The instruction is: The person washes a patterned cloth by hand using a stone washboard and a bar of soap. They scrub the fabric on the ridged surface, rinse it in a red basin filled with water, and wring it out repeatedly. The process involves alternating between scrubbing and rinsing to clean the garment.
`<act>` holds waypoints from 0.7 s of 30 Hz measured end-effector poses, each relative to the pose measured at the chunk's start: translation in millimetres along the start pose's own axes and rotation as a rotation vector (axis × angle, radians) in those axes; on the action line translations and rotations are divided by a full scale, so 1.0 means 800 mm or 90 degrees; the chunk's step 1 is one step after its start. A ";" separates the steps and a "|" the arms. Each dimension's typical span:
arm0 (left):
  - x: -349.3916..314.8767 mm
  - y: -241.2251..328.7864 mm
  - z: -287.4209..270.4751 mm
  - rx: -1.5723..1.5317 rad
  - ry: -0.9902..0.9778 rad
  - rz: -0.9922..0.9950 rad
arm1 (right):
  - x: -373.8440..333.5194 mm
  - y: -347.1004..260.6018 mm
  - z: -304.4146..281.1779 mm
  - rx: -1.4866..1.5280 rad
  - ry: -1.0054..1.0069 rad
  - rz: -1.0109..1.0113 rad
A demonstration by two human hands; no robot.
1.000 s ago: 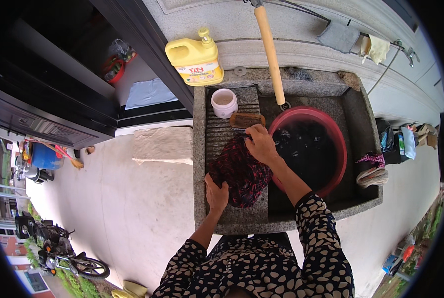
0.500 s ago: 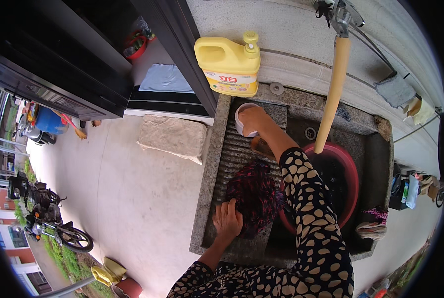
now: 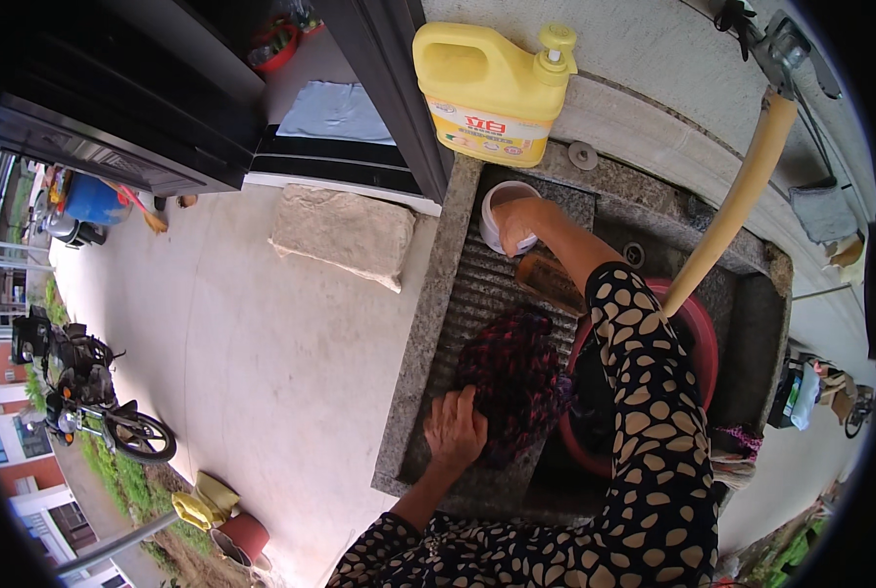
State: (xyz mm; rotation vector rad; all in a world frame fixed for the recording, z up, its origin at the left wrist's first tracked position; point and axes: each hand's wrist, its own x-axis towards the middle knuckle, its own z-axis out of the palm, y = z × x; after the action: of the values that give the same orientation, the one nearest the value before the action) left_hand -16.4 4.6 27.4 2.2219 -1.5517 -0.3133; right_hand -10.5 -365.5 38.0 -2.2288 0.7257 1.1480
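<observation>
My left hand (image 3: 456, 428) rests palm down at the left edge of a bunched dark garment (image 3: 511, 387) with a red and purple pattern. Its fingers lie stretched out, slightly apart. The garment is on the ribbed stone washboard (image 3: 472, 284) of a sink. My right hand (image 3: 524, 218) reaches into a small white tub (image 3: 494, 238) at the washboard's far end; the tub hides its fingers. Just below the tub lies a brown wooden scrub brush (image 3: 553, 282). My right forearm crosses over a red basin (image 3: 701, 323) with dark contents in the sink.
A yellow jug with a pump (image 3: 487, 88) stands behind the sink. A tan hose (image 3: 737, 201) hangs from the tap into the basin. A mop head (image 3: 732, 468) is at the sink's right edge. A stone slab (image 3: 342, 233) lies by the doorway, and a motorcycle (image 3: 95, 382) stands far left.
My right hand has gone from gripping about the tub's rim to deeper inside it, and the tub is tilted more openly into view. My left hand stays at the garment. The whole view has shifted slightly.
</observation>
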 end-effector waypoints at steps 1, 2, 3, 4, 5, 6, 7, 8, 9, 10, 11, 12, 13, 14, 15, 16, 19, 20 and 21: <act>0.001 0.000 0.000 -0.004 -0.001 0.000 | 0.005 0.003 -0.003 0.005 -0.020 -0.004; 0.001 0.000 0.000 -0.008 -0.002 0.000 | 0.009 0.005 -0.004 0.010 -0.040 -0.007; 0.001 0.000 0.000 -0.013 -0.003 0.000 | 0.013 0.008 -0.001 0.012 -0.058 -0.008; 0.001 0.000 -0.001 -0.020 -0.008 -0.003 | 0.012 0.005 -0.003 -0.001 -0.067 -0.007; 0.001 0.000 -0.003 -0.028 -0.014 -0.007 | 0.011 0.002 -0.005 -0.014 -0.076 -0.005; 0.000 0.000 -0.003 -0.036 -0.020 -0.010 | 0.008 0.000 -0.006 -0.027 -0.084 -0.004; 0.000 -0.001 -0.003 -0.035 -0.015 -0.008 | 0.003 -0.002 -0.006 -0.002 -0.043 0.005; -0.001 -0.003 -0.002 -0.034 -0.010 -0.007 | -0.004 -0.002 -0.003 0.023 -0.002 0.013; -0.002 -0.004 -0.001 -0.033 -0.005 -0.006 | -0.009 -0.003 -0.002 0.048 0.039 0.021; -0.001 -0.003 -0.001 -0.035 -0.005 -0.002 | -0.013 0.000 -0.004 0.058 0.051 0.035; -0.001 -0.003 0.000 -0.038 -0.005 0.001 | -0.017 0.002 -0.006 0.069 0.062 0.049; -0.001 -0.002 0.000 -0.041 -0.004 0.005 | -0.020 0.004 -0.008 0.080 0.073 0.063; -0.001 -0.002 0.000 -0.040 -0.006 0.001 | -0.021 0.005 -0.009 0.087 0.074 0.067; -0.001 -0.001 0.001 -0.040 -0.008 -0.001 | -0.021 0.008 -0.011 0.095 0.075 0.072; -0.001 -0.001 0.001 -0.041 -0.010 -0.003 | -0.022 0.010 -0.011 0.103 0.076 0.077; -0.002 -0.003 0.002 -0.038 -0.008 -0.007 | -0.022 0.006 -0.013 0.095 0.088 0.067; -0.005 -0.006 0.001 -0.029 -0.002 -0.014 | -0.023 -0.001 -0.018 0.099 0.129 0.037; -0.004 -0.005 -0.002 -0.029 -0.004 -0.015 | -0.032 -0.001 -0.022 0.119 0.142 0.030; -0.003 -0.004 -0.004 -0.028 -0.005 -0.016 | -0.038 -0.002 -0.024 0.139 0.155 0.023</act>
State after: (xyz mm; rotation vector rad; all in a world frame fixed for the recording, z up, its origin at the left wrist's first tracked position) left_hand -13.4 8.7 29.1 2.2103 -1.5082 -0.3607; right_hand -13.6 -370.2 73.6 -2.1962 0.9448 0.7771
